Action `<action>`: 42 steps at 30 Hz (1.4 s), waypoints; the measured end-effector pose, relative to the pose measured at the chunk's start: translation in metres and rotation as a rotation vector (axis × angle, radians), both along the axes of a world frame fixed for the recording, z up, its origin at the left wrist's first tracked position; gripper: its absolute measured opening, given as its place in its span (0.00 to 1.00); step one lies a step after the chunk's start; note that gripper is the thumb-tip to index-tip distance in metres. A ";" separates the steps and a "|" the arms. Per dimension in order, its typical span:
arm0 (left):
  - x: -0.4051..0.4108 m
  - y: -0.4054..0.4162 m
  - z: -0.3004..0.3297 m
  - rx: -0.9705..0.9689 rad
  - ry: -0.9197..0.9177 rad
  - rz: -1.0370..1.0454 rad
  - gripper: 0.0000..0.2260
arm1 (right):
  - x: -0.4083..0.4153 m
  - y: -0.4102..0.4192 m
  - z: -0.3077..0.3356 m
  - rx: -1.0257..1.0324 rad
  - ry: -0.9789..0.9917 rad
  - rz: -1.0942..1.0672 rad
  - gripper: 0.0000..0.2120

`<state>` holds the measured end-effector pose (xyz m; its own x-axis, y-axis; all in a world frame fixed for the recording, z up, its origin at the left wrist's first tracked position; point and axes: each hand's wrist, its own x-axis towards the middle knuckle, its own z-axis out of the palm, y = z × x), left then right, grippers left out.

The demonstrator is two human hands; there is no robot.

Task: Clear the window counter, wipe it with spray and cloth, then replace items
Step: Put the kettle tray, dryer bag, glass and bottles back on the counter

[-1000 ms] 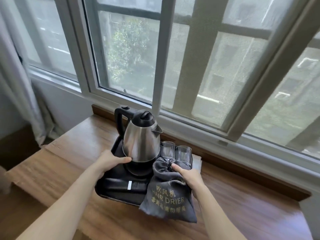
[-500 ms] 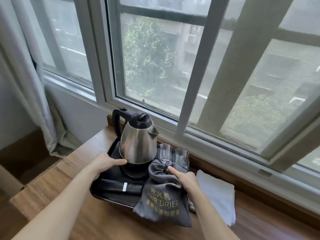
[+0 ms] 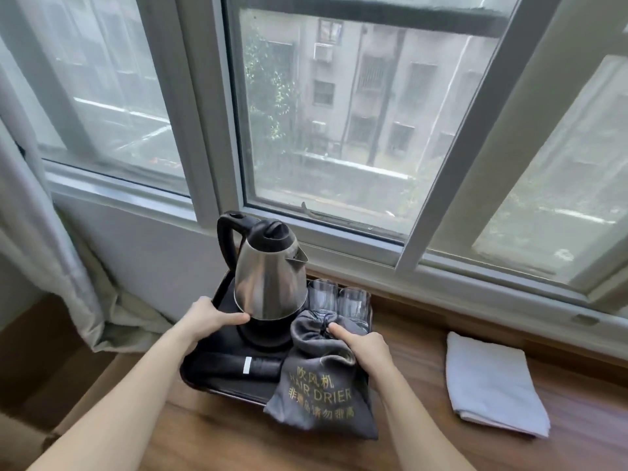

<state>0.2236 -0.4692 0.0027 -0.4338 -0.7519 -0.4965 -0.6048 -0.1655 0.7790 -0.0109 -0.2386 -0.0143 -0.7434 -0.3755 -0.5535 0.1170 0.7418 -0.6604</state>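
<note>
A black tray (image 3: 217,389) carries a steel kettle (image 3: 270,283) with a black handle, two clear glasses (image 3: 339,300), a rolled black item (image 3: 234,367) and a grey "HAIR DRIER" bag (image 3: 319,399). My left hand (image 3: 210,317) grips the tray's left rim, its thumb against the kettle's base. My right hand (image 3: 363,348) grips the tray's right side, with the thumb on the bag's drawstring neck. The tray is held over the left end of the wooden window counter (image 3: 424,436). A folded white cloth (image 3: 492,382) lies on the counter to the right.
The window frame and sill (image 3: 373,253) run along the back of the counter. A pale curtain (image 3: 51,249) hangs at the left, reaching the floor beside the counter's end. The bag's lower part hangs over the tray's front edge.
The tray with everything on it has shifted left along the counter in both hands. The white cloth, mostly hidden behind the tray before, now lies uncovered well to its right.
</note>
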 end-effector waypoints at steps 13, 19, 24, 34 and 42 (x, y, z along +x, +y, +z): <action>0.000 -0.058 -0.014 0.064 0.020 -0.147 0.29 | 0.032 -0.043 0.002 0.051 0.009 -0.101 0.63; -0.001 -0.083 -0.058 0.033 -0.090 -0.139 0.41 | 0.033 -0.049 -0.005 0.077 -0.004 -0.117 0.59; -0.009 -0.075 -0.054 -0.060 -0.232 -0.135 0.52 | 0.035 -0.048 -0.006 0.069 -0.030 -0.128 0.55; -0.016 -0.062 -0.046 -0.150 -0.351 -0.159 0.48 | 0.033 -0.051 -0.004 0.092 -0.032 -0.109 0.54; -0.014 -0.058 -0.045 -0.152 -0.317 -0.156 0.49 | 0.029 -0.052 0.003 0.117 -0.049 -0.049 0.57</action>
